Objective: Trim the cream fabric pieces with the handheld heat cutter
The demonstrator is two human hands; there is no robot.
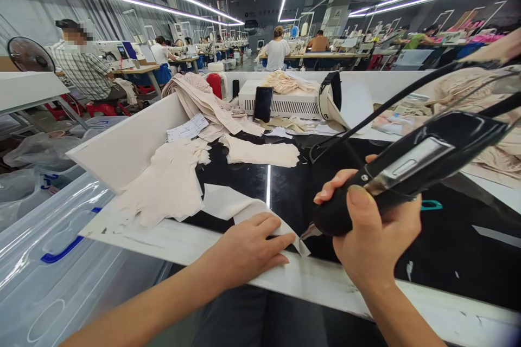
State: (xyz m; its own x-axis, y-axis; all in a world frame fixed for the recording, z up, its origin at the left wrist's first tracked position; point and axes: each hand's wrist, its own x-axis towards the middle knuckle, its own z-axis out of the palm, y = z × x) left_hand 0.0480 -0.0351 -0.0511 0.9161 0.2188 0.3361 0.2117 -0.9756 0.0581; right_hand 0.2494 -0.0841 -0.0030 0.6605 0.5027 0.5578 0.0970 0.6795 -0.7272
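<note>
My left hand lies on a cream fabric piece, its fingers stretched out and pressing the cloth near the table's front edge. The strip's narrow end reaches past my fingertips. My right hand is wrapped round a black corded handheld tool with a silver plate on its side. Its slim metal tip points down left, at the edge of the fabric; whether it touches the cloth I cannot tell. A layered pile of cream fabric pieces lies to the left, and another cut piece lies beyond my left hand.
A phone leans on a vented white box at the back. A white visor, a red thread cone and a paper slip are nearby. The tool's black cable arches across the right. Plastic bins stand at left.
</note>
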